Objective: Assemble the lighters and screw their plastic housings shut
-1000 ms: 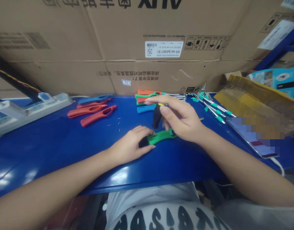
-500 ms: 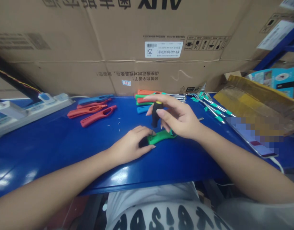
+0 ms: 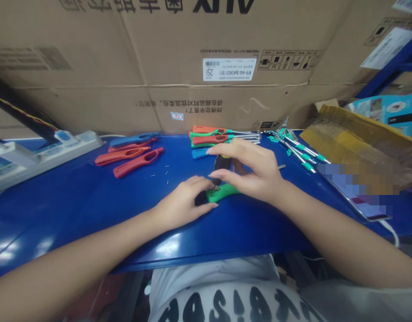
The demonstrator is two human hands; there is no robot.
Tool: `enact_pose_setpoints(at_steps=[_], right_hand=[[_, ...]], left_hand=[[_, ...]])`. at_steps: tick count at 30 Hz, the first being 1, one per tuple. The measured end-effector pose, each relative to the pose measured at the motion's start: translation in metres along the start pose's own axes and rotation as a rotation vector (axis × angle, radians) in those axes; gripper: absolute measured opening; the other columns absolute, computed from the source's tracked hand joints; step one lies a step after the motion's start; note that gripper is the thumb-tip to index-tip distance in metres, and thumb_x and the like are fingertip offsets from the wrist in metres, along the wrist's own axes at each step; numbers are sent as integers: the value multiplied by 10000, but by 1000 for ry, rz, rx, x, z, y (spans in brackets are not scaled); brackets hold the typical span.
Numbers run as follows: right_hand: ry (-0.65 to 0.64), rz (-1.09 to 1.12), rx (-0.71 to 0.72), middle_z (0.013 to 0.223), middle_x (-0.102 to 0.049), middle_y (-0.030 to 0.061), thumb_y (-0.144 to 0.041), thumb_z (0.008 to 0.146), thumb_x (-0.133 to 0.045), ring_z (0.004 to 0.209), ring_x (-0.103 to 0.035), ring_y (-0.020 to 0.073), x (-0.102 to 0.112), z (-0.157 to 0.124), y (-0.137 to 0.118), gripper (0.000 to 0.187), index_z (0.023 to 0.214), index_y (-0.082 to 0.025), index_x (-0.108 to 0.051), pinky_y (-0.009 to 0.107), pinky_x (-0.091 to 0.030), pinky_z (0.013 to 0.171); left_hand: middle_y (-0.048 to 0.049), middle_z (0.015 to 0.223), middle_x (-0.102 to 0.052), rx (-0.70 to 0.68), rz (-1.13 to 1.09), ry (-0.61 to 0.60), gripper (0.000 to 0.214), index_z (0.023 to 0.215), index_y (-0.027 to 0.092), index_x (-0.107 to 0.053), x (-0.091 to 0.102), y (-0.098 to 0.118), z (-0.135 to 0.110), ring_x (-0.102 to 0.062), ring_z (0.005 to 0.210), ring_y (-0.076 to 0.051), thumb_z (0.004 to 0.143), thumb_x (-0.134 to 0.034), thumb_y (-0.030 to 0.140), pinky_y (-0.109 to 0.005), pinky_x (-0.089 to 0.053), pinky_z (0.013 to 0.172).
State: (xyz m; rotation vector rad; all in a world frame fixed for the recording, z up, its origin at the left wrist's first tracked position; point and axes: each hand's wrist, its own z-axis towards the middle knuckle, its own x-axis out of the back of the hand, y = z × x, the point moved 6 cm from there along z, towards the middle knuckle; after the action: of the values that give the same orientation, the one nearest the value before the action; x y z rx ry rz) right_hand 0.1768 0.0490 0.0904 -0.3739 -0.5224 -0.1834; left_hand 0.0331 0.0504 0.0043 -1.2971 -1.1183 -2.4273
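Observation:
A green plastic handle (image 3: 224, 192) lies on the blue table, its right end hidden behind my right hand. My left hand (image 3: 187, 197) grips the handle's left end between thumb and fingers. In my right hand (image 3: 254, 172) is a black and yellow screwdriver (image 3: 222, 166), tilted, its tip down at the handle's left part. Whether a screw sits under the tip is too small to tell. Several tiny screws (image 3: 167, 174) lie on the table left of the handle.
Red, orange and blue handles (image 3: 138, 162) lie at the left; handles with metal rods (image 3: 209, 140) are stacked behind my hands. Loose rods with green ends (image 3: 303, 154), a phone (image 3: 356, 192) and a yellow-taped package (image 3: 363, 143) are at the right. A power strip (image 3: 48, 156) stands far left.
My right hand has lowered slightly and turned around the screwdriver, which now leans more to the right. My left hand stays on the green handle.

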Motion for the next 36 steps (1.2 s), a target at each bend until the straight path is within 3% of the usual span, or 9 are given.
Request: enact_pose_setpoints(at_steps=[4,7,10,15,18,21,26,30,36], right_hand=[[-120,137,-135,1280,-672,85,-290,1066,-383,977,-687,158,-7,-1,9,382,1409,-223,-537,316,-588,828],[-110,170,-178,1295,-670,87,-322,1026,-505,873,-695,145,-8,-2,14,357,1362,-223,-573,284,-597,722],[-15,-16,-53,1183,-723,80,-351,941,-657,927,-698,191,0,-2,9,313,1229,-228,-670,345,-598,829],[-111,99,-99,1262,-695,81,-253,1046,-421,1096,-673,187,-3,2,6,355,1352,-217,-596,359,-581,921],[-105,123,-146,1213,-712,66,-275,1000,-555,928,-698,156,-3,2,8,314,1298,-215,-632,302,-599,803],[2,-35,-59,1106,-731,71,-352,910,-704,893,-686,175,3,1,5,310,1186,-213,-705,324,-592,817],[-107,145,-152,1239,-699,78,-276,1055,-420,795,-686,115,-2,3,7,365,1361,-220,-611,294,-604,768],[-96,140,-66,1020,-769,32,-247,992,-572,866,-714,145,6,9,-1,256,1200,-226,-719,320,-595,886],[-85,-62,56,1061,-766,29,-282,938,-668,949,-721,164,13,9,-5,224,1148,-266,-745,307,-583,906]], left_hand=[[-47,1066,-703,27,-14,-28,244,1088,200,-636,0,1,1,-667,983,-224,881,-734,283,-373,-537,901],[-54,1083,-705,37,-10,-36,241,1085,201,-635,0,1,1,-665,1004,-234,881,-733,283,-385,-537,905],[-55,1093,-706,30,-19,-17,248,1089,207,-625,1,1,0,-667,1010,-232,880,-733,285,-388,-541,909],[-51,1068,-702,36,-8,-29,243,1085,207,-636,-1,0,0,-665,1004,-234,881,-733,295,-390,-540,914],[-59,1088,-700,30,-5,-29,255,1103,202,-632,-1,1,0,-662,1013,-236,885,-731,291,-394,-539,915],[-62,1096,-700,21,-7,-13,265,1107,198,-622,0,1,0,-665,1007,-232,881,-735,278,-392,-539,913],[-55,1050,-707,41,-2,-27,242,1085,195,-643,-1,1,0,-667,983,-233,879,-736,282,-392,-538,906],[-69,1084,-708,44,-3,-32,238,1093,200,-647,-1,1,0,-663,1030,-251,885,-728,284,-416,-538,931],[-76,1095,-707,37,-6,-21,259,1104,187,-637,-1,1,0,-665,1033,-255,882,-733,280,-419,-541,929]])
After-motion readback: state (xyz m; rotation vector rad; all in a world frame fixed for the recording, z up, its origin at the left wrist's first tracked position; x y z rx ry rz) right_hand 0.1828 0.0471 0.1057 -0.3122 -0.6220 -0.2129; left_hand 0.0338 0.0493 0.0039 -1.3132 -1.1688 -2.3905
